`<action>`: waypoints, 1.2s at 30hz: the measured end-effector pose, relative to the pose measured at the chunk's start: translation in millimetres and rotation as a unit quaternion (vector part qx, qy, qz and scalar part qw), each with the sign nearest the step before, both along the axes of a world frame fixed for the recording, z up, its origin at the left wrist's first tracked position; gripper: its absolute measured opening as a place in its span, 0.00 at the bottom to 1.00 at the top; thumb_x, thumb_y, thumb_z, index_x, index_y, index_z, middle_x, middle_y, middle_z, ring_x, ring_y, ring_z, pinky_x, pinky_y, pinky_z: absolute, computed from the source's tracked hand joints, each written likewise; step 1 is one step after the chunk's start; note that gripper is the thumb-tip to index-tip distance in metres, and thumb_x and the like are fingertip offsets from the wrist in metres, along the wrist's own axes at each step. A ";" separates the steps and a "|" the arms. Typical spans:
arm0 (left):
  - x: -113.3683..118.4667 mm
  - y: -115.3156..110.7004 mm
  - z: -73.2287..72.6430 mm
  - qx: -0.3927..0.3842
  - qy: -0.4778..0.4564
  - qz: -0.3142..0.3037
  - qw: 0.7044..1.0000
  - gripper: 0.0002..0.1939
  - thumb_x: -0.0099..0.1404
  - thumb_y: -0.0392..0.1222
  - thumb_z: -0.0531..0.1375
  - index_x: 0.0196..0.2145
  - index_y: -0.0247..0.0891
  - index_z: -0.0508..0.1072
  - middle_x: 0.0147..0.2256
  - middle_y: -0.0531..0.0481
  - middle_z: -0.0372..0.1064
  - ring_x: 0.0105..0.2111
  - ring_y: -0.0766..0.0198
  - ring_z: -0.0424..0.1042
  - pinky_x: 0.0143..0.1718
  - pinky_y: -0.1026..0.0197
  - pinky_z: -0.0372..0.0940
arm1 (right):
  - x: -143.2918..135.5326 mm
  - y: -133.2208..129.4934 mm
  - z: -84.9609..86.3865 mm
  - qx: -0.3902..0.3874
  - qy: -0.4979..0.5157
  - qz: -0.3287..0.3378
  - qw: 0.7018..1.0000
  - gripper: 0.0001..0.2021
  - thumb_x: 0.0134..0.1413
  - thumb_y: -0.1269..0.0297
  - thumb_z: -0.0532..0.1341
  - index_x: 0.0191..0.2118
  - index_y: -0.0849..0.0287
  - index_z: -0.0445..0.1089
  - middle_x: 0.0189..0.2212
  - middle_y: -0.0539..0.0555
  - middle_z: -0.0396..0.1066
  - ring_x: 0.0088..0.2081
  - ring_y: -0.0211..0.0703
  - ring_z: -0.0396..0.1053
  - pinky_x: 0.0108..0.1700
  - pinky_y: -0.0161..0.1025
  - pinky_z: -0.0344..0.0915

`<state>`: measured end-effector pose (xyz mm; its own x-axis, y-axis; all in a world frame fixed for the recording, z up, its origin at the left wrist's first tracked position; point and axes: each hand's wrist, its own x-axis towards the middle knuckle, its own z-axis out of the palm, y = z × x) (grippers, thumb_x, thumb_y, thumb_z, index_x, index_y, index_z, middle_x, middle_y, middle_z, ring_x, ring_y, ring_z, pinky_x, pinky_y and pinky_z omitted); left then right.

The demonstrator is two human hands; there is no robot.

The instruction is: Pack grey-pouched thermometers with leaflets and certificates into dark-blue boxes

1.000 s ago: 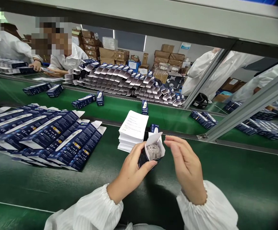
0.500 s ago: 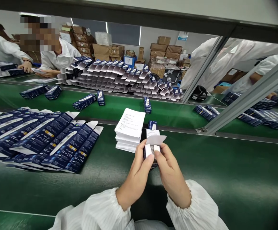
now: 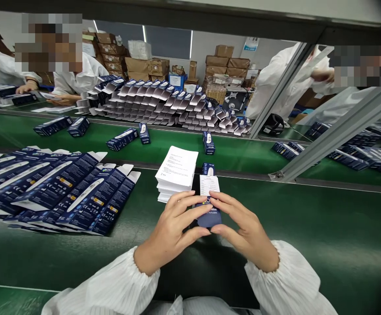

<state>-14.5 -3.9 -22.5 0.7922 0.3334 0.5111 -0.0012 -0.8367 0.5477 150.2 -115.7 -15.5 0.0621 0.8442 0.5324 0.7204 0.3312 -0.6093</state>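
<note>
Between my two hands stands a small dark-blue carton, its printed top flap facing me and its inside out of sight. My left hand holds it from the left, fingertips on the far top edge and thumb at the near edge. From the right, my right hand grips the same carton in a like way. Just beyond it lies a white printed slip, partly over another blue box. A thick stack of printed sheets sits left of the slip, near my left fingers.
Flattened blue cartons lie overlapped on the left of the green table. A green belt behind carries several closed boxes. Open cartons are piled beyond it. A metal post rises at right. Co-workers in white stand across.
The carton's raised white flap and side tabs have been folded over, so its blue printed top shows. My hands have spread around it. Boxes on the belt have shifted right.
</note>
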 end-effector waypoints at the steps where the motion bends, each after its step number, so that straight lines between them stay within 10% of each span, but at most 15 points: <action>1: -1.9 0.6 -1.9 0.002 0.007 -0.003 1.000 0.24 0.61 0.38 0.57 0.54 0.48 0.59 0.54 0.52 0.58 0.57 0.58 0.50 0.58 0.51 0.51 | -0.6 -0.7 -0.9 0.010 -0.009 -0.011 1.000 0.23 0.53 0.68 0.60 0.56 0.54 0.59 0.54 0.56 0.60 0.55 0.47 0.58 0.55 0.48 0.60; 11: 6.0 -18.8 8.5 -0.292 -0.058 0.022 0.954 0.10 0.63 0.36 0.55 0.42 0.46 0.66 0.49 0.50 0.62 0.49 0.62 0.64 0.37 0.63 0.68 | -16.2 -3.8 -3.1 0.013 0.084 -0.091 0.992 0.10 0.54 0.69 0.58 0.43 0.55 0.64 0.50 0.55 0.66 0.51 0.46 0.64 0.51 0.47 0.65; 20: -4.9 -12.6 -6.0 -0.071 -0.075 0.019 0.994 0.12 0.60 0.29 0.56 0.39 0.44 0.67 0.52 0.52 0.59 0.55 0.60 0.58 0.54 0.52 0.58 | -8.6 -8.1 -2.2 0.049 -0.067 -0.034 0.996 0.09 0.55 0.74 0.55 0.41 0.56 0.64 0.55 0.58 0.59 0.55 0.48 0.58 0.51 0.50 0.63; 26: 7.9 -26.1 -16.2 -0.306 0.026 0.044 0.951 0.38 0.58 0.40 0.60 0.59 0.53 0.42 0.55 0.50 0.54 0.54 0.61 0.57 0.55 0.52 0.57 | -3.8 -6.8 31.0 -0.016 -0.227 -0.040 0.973 0.13 0.52 0.61 0.61 0.43 0.57 0.65 0.49 0.60 0.65 0.46 0.51 0.64 0.43 0.51 0.66; 30: 8.8 -34.7 -21.9 -0.308 0.029 0.036 0.950 0.39 0.57 0.42 0.60 0.59 0.53 0.41 0.57 0.52 0.52 0.57 0.60 0.52 0.59 0.51 0.50 | 15.3 -14.6 53.5 -0.092 -0.264 0.017 0.960 0.23 0.50 0.55 0.61 0.52 0.54 0.62 0.41 0.57 0.69 0.37 0.45 0.66 0.37 0.43 0.67; 33: 5.8 -32.6 -26.2 -0.309 -0.064 0.129 0.940 0.33 0.61 0.46 0.56 0.59 0.49 0.43 0.59 0.48 0.44 0.59 0.57 0.47 0.59 0.50 0.48 | 58.4 -22.5 53.2 -0.087 -0.125 -0.096 0.984 0.21 0.50 0.53 0.60 0.51 0.51 0.64 0.41 0.54 0.69 0.37 0.43 0.67 0.35 0.38 0.67; 36: 7.7 -26.8 -37.3 -0.381 -0.015 0.118 0.917 0.18 0.66 0.47 0.49 0.53 0.47 0.57 0.52 0.47 0.59 0.51 0.60 0.61 0.51 0.55 0.59 | 115.7 -16.7 27.6 -0.091 0.096 -0.294 0.947 0.19 0.50 0.51 0.58 0.46 0.54 0.68 0.33 0.54 0.69 0.27 0.39 0.65 0.23 0.34 0.64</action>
<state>-6.8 -30.8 -59.8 0.6411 0.7634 0.0788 0.1067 -0.1904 0.9759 265.9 -132.4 12.1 0.6309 0.7096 0.3137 0.6185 -0.2159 -0.7555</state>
